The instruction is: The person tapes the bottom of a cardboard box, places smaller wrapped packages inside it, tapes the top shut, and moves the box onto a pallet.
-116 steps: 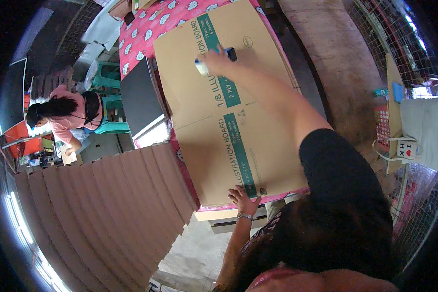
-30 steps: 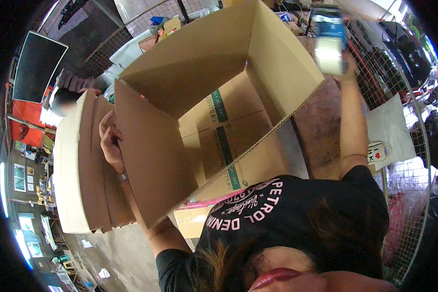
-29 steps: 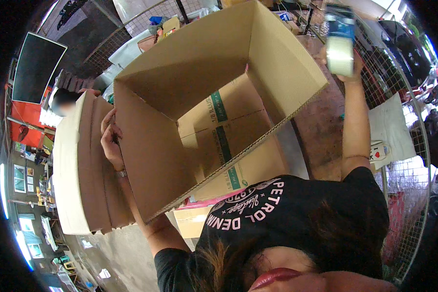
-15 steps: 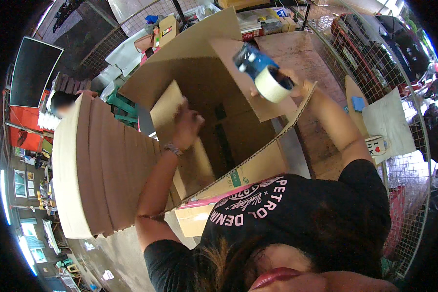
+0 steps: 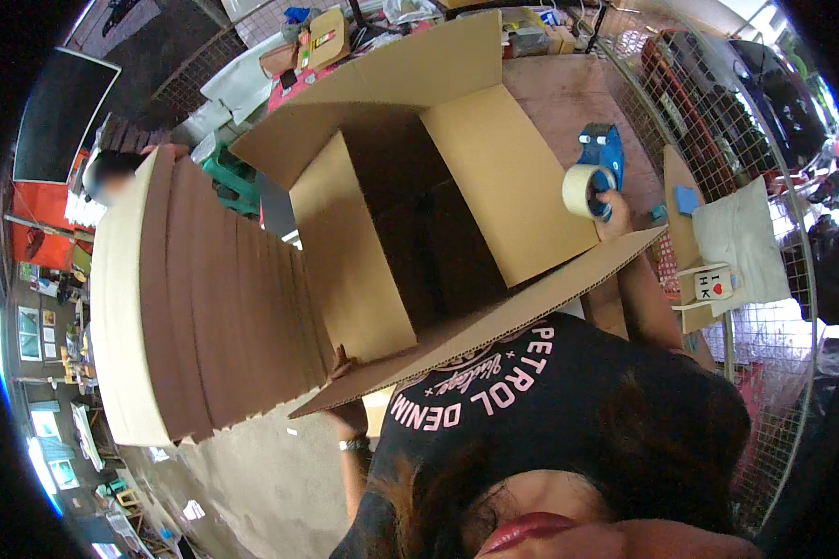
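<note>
An open brown cardboard box stands in front of me, its far flap raised and its dark inside showing. Along its near side, the near flap slants across in front of my shirt. My left hand is closed on that flap's left end, fingertips over the top and the palm partly hidden below. Beyond the right side of the box, my right hand is closed around a blue tape dispenser with a wide pale roll of tape. The right forearm passes behind the flap's right end.
A tall stack of flat cardboard stands close at the left, with another person's hand at its top. Behind the box is a cluttered table. Wire mesh fencing runs along the right, near a hanging white bag.
My left hand has left the inside of the box and moved nearer, to the near flap. My right hand has carried the tape dispenser right and down. The near flap now tilts toward me.
</note>
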Action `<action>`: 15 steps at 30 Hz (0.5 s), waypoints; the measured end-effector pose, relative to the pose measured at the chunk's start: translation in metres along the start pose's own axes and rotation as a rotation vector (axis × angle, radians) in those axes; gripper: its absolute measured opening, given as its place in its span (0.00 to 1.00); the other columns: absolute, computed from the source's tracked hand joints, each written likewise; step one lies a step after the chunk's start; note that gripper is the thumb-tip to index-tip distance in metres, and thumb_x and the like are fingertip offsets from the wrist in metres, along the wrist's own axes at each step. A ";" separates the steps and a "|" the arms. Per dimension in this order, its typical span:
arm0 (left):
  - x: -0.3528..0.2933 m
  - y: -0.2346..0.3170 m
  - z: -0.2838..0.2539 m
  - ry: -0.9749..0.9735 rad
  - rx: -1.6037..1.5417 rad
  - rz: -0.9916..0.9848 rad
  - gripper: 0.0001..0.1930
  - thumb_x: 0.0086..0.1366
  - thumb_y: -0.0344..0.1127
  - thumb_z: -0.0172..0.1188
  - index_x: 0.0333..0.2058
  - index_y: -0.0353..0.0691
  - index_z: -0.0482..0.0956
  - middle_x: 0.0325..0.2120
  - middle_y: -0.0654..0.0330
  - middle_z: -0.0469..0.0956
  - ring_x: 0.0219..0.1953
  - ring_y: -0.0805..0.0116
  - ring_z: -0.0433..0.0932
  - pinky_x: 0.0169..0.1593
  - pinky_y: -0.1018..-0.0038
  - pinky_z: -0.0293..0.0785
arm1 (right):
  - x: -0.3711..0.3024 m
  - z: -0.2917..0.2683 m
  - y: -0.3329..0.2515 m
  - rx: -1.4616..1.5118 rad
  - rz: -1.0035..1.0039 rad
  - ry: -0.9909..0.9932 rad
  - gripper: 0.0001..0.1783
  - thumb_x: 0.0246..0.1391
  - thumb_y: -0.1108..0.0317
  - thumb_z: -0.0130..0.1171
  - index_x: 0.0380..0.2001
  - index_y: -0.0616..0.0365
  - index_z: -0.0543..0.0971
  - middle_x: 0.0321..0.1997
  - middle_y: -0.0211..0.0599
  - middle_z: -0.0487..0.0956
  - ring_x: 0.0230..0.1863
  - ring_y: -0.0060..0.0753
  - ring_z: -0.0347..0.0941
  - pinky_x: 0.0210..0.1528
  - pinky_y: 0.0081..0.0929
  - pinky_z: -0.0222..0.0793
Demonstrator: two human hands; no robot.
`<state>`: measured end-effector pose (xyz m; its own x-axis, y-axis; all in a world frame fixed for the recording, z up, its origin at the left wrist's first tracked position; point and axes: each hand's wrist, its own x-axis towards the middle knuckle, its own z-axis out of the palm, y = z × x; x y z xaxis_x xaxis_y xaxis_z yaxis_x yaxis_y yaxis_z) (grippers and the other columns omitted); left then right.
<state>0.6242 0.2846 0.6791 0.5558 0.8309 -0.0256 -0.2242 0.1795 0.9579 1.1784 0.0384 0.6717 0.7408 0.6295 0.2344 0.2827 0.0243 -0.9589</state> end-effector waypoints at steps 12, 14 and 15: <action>0.062 0.031 0.007 0.346 0.111 0.018 0.24 0.48 0.31 0.63 0.44 0.30 0.69 0.42 0.54 0.72 0.44 0.63 0.71 0.50 0.69 0.65 | -0.045 0.030 -0.062 0.877 0.392 0.266 0.24 0.56 0.56 0.41 0.52 0.58 0.66 0.50 0.43 0.71 0.53 0.43 0.67 0.58 0.42 0.60; 0.050 0.043 -0.003 0.083 -0.044 0.013 0.29 0.49 0.47 0.64 0.43 0.29 0.72 0.46 0.49 0.72 0.49 0.59 0.71 0.53 0.65 0.65 | -0.041 0.002 -0.047 0.416 0.224 0.070 0.22 0.53 0.59 0.45 0.47 0.62 0.69 0.48 0.43 0.73 0.49 0.40 0.71 0.54 0.39 0.65; 0.045 0.046 -0.009 0.009 -0.176 -0.007 0.32 0.49 0.54 0.63 0.42 0.28 0.72 0.46 0.47 0.72 0.49 0.58 0.72 0.53 0.63 0.67 | -0.044 0.004 -0.058 0.452 0.253 0.032 0.21 0.51 0.60 0.47 0.46 0.62 0.70 0.47 0.42 0.74 0.48 0.39 0.71 0.53 0.38 0.65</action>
<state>0.6314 0.3351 0.7190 0.5509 0.8338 -0.0353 -0.3572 0.2738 0.8930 1.1275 0.0123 0.7161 0.7722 0.6351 -0.0158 -0.1939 0.2119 -0.9579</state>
